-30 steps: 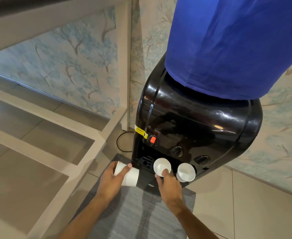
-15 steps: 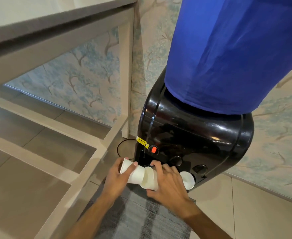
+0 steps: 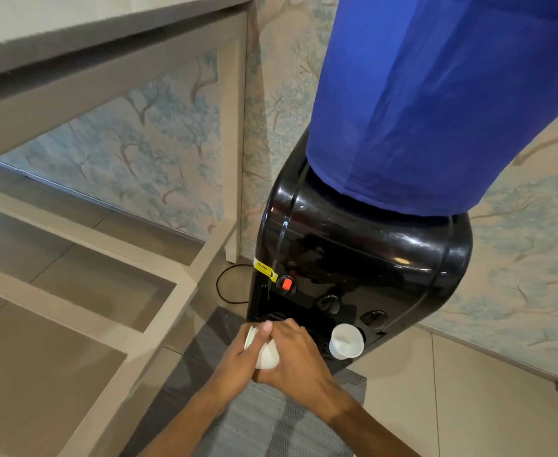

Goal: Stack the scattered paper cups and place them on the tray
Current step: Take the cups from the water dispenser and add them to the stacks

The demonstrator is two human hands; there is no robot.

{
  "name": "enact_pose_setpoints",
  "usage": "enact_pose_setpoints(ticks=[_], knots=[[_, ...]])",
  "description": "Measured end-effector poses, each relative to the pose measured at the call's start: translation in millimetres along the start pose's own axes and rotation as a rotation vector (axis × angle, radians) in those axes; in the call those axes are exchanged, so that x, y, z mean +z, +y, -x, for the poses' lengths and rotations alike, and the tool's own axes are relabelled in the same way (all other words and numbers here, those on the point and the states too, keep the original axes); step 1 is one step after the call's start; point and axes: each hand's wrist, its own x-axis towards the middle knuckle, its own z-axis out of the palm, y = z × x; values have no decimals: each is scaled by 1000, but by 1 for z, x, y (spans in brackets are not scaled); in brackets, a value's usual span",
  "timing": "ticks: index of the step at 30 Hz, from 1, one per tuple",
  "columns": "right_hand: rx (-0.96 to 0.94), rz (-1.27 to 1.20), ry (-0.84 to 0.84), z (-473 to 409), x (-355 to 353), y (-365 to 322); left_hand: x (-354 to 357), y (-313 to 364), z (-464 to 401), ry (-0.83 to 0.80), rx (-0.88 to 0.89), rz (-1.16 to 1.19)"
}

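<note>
Two white paper cups are nested into one stack (image 3: 266,352), lying sideways between my hands just in front of the black water dispenser. My left hand (image 3: 238,361) grips the stack from the left, thumb across its open end. My right hand (image 3: 295,354) is closed over the stack's other end and hides most of it. A third white cup (image 3: 346,341) lies on its side on the dispenser's drip tray (image 3: 317,338), mouth facing me, to the right of my hands and apart from them.
The black water dispenser (image 3: 363,258) with a blue-covered bottle (image 3: 436,94) stands against patterned wallpaper. A beige shelf frame (image 3: 159,275) runs along the left. A grey mat (image 3: 261,420) lies on the tiled floor under my arms. A black cable (image 3: 225,285) loops beside the dispenser.
My right hand lifted the middle cup from the drip tray and pushed it together with the cup in my left hand. The two cups are now nested. The right cup stayed put.
</note>
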Motion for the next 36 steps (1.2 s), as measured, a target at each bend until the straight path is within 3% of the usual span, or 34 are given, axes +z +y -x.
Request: enact_pose_setpoints(ticks=[3, 7, 9, 13, 19, 28, 36], knots=[[107, -135, 38, 14, -6, 11, 6, -1, 1, 54, 4, 54], [471, -105, 195, 51, -7, 55, 8, 0, -4, 206, -2, 98], [626, 32, 147, 64, -1, 79, 8, -3, -7, 234, -11, 107], [727, 200, -1, 63, 18, 117, 10, -12, -14, 246, -25, 102], [648, 103, 19, 56, 18, 127, 18, -7, -13, 273, -3, 82], [321, 186, -60, 57, -38, 42, 2, 33, 2, 296, 33, 48], [169, 106, 43, 48, -81, -34, -9, 73, 48, 285, 79, 37]])
